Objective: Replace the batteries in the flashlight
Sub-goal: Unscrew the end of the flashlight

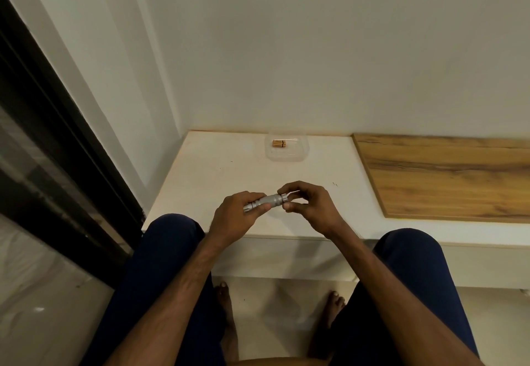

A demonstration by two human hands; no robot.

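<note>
While the person sits with both knees at the edge of a white table (218,170), the left hand (233,216) wraps closed round the body of a silver flashlight (265,202), held level just above the tabletop. Right hand (311,203): thumb and fingertips pinched narrow on the flashlight's right end. Whether that end piece is loosened, cannot tell. Farther back, near the wall, a clear plastic container (286,155) holds a small bundle of gold-coloured batteries (279,143). To the right lies a wooden panel (447,176).
</note>
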